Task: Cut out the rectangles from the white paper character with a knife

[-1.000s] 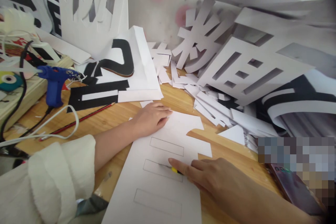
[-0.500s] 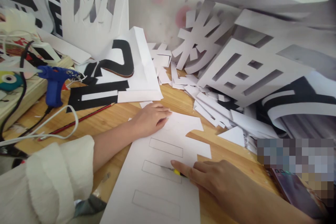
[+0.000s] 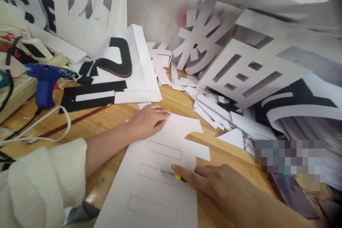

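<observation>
A white board (image 3: 155,156) with three pencilled rectangles lies on the wooden table, its right edge cut into notches. On its upper left part rests my left hand (image 3: 148,121), palm down, fingers lying flat and holding nothing. My right hand (image 3: 205,181) is at the board's right edge, wrapped round a yellow and black craft knife (image 3: 178,177), the index finger stretched along it. The knife's thin blade points left, over the middle rectangle. Most of the handle is hidden under the fingers.
A blue glue gun (image 3: 45,82) with cables stands at the left, near a red and black pencil (image 3: 77,118). Black cut-out shapes (image 3: 120,57) lie behind the board. White scraps (image 3: 213,110) and large cut-out characters (image 3: 240,74) fill the back right. A phone (image 3: 294,192) is at the right.
The whole view has shifted slightly, so things appear a little further left. Both hands keep about the same places on the board, and the knife is still over the middle rectangle.
</observation>
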A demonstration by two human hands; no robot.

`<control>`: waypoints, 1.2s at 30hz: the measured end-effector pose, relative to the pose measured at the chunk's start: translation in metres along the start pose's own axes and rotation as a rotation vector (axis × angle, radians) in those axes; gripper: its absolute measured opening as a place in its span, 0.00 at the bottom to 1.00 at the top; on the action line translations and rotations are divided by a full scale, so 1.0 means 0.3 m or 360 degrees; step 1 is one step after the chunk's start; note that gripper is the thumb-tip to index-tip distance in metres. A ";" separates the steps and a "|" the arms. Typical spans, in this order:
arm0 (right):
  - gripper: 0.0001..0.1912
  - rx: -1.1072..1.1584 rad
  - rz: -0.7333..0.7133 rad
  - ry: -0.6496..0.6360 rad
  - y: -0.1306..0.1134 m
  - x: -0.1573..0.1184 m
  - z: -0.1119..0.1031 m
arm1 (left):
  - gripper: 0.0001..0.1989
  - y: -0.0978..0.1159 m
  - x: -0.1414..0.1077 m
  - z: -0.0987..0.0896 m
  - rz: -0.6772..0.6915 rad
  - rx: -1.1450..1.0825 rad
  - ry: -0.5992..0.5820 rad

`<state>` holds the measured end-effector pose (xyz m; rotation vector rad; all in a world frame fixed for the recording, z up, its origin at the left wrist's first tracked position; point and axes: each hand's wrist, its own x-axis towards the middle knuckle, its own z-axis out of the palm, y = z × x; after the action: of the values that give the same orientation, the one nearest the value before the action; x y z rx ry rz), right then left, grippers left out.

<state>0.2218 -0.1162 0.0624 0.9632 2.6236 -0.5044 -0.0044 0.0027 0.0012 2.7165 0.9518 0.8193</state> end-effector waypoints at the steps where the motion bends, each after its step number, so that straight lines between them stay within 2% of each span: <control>1: 0.42 0.0004 -0.0005 0.0026 0.003 -0.002 0.005 | 0.13 0.000 0.000 0.000 0.0006 -0.0002 -0.0001; 7: 0.40 0.0044 -0.0009 0.0131 0.016 -0.015 0.018 | 0.13 -0.003 0.001 0.007 0.0018 -0.0002 0.0029; 36: 0.39 0.0027 -0.0027 0.0121 0.035 -0.051 0.016 | 0.14 -0.001 0.000 0.003 0.0023 0.0029 0.0045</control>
<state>0.2406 -0.1193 0.0616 0.9848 2.7011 -0.5045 -0.0041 0.0031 0.0003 2.7374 0.9509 0.8579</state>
